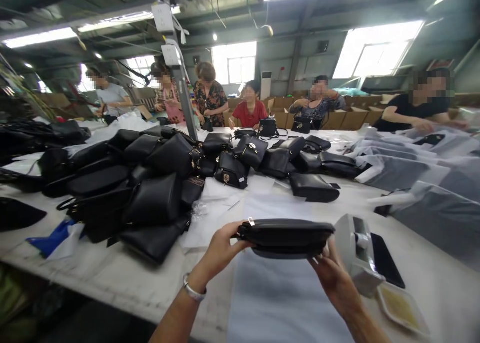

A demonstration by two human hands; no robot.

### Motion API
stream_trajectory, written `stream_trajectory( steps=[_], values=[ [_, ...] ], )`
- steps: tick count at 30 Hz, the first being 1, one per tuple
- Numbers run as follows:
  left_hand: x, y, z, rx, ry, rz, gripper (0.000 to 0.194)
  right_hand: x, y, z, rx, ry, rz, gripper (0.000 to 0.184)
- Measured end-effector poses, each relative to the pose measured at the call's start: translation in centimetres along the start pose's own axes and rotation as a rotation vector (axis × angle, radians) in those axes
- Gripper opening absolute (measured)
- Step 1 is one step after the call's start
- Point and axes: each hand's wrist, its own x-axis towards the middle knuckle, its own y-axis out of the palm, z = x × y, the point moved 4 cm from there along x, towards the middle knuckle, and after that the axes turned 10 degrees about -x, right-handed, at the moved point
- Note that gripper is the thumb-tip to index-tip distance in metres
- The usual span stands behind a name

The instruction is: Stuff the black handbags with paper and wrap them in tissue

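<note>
A black handbag [288, 235] is held up level over the table, its narrow side toward me and a metal zip pull at its left end. My left hand [222, 248] grips the left end, thumb below and fingers above. At the opposite end my right hand [332, 270] is closed round the lower corner, some of its fingers hidden by the bag. Beneath the bag lies a pale translucent sheet [277, 303] on the white table [210, 308].
Piles of black handbags [153, 200] cover the left and middle. To the right stand a grey tape dispenser [358, 253], a dark phone-like slab [388, 260], a small tray [403, 308] and wrapped bags [442, 218]. Several people work across the table beside a metal post [183, 93].
</note>
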Motion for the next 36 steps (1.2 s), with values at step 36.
stream_trajectory(
  steps=[36],
  values=[
    [-1.0, -0.4, 7.6, 0.060, -0.184, -0.286, 0.048, 1.3, 13.7, 0.3, -1.212, -0.477, 0.374, 0.048]
  ],
)
